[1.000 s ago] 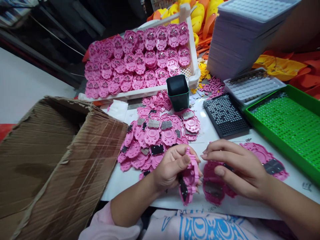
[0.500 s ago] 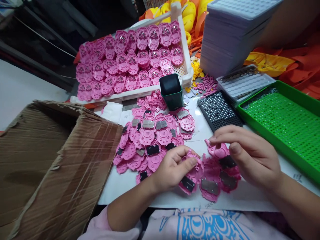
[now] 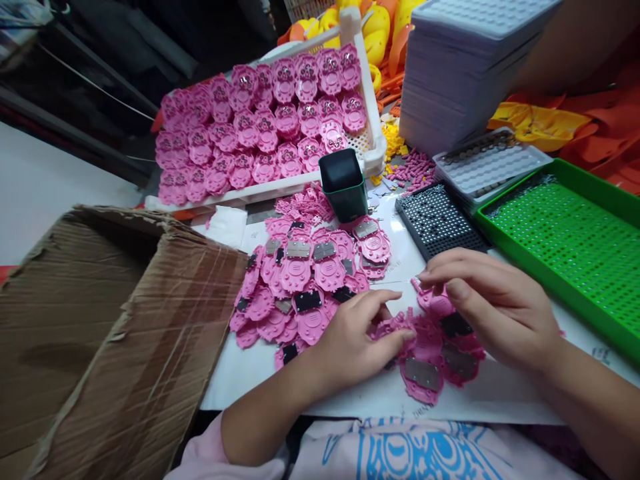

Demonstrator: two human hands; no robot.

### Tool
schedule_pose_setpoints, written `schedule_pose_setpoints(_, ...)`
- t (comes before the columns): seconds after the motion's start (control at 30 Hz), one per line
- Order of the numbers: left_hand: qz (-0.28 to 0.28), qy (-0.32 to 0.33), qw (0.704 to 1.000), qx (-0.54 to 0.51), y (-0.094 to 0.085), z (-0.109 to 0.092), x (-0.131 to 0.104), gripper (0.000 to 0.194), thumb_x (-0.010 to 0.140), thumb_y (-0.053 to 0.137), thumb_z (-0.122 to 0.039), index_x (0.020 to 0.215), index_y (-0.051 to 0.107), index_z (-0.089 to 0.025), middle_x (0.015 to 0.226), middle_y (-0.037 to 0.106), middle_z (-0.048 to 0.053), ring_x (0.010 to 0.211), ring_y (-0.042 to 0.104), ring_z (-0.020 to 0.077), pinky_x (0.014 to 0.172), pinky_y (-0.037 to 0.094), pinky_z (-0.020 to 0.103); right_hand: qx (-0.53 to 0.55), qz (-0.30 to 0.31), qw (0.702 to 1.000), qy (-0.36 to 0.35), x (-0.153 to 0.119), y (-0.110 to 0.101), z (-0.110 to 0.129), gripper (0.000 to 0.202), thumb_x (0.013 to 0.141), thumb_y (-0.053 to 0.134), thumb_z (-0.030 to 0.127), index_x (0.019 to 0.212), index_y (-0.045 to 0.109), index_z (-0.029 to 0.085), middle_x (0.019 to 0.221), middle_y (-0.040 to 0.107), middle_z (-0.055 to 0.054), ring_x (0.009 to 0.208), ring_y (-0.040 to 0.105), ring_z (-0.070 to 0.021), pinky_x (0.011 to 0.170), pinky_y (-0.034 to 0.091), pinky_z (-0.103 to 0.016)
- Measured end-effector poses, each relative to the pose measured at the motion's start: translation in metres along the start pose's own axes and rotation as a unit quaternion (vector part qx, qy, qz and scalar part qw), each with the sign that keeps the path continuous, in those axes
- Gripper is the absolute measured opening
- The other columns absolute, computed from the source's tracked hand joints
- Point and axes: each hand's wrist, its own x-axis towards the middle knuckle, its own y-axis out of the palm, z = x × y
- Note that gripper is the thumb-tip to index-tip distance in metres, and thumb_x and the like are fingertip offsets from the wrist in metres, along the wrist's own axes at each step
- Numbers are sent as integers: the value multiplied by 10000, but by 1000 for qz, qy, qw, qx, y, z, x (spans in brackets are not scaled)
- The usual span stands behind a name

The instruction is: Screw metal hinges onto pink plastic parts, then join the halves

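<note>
My left hand point(image 3: 357, 337) is over a pink plastic casing point(image 3: 395, 325), its thumb and index finger spread apart; the other fingers are mostly hidden. The casing lies against a small group of similar pieces, among them a pink casing with a grey metal plate point(image 3: 423, 373). My right hand point(image 3: 500, 310) hovers with bent fingers, thumb and index apart, over another pink casing point(image 3: 436, 303) with a dark plate. Its fingertips are close to a small pink peg at that casing's edge; contact cannot be told. Left of my hands is a pile of pink casings point(image 3: 300, 273) with grey or black plates.
A cardboard box point(image 3: 200, 287) stands at left. Behind are a white crate point(image 3: 375, 127) of pink casings and a dark green cup point(image 3: 345, 193). A black perforated tray point(image 3: 440, 220), a green tray point(image 3: 575, 253) and a tall stack of white trays point(image 3: 445, 87) are at right.
My left thumb and index finger have spread from their pinch on the pink casing, and that hand has shifted slightly right. My right hand is almost unchanged.
</note>
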Motion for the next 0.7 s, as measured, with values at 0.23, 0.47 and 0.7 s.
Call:
schedule_pose_setpoints(0.23,12,162,962,219,1,5,-1,170,871,507,-225,895,614,-95,740,644,83,747,527,195,734,438,362,-201,70,974,-81,1,7,-6,133,868,529,178,951,628,145,919,641,-108,821,596,-193,713,518,-333)
schedule_pose_setpoints(0.47,34,102,954,281,5,6,-2,208,893,480,-254,865,648,-134,736,657,67,859,492,238,772,349,407,-410,214,883,-77,1,19,-32,225,858,527,168,1034,665,140,1278,575,-66,1114,485,-329,872,462,-471)
schedule_pose_setpoints(0.7,41,86,951,295,5,3,-2,204,901,460,-223,834,637,-148,762,665,51,878,484,232,749,276,408,-470,229,851,-55,-1,24,-36,317,878,502,147,1174,615,175,1361,517,-11,1199,419,-358,850,413,-475)
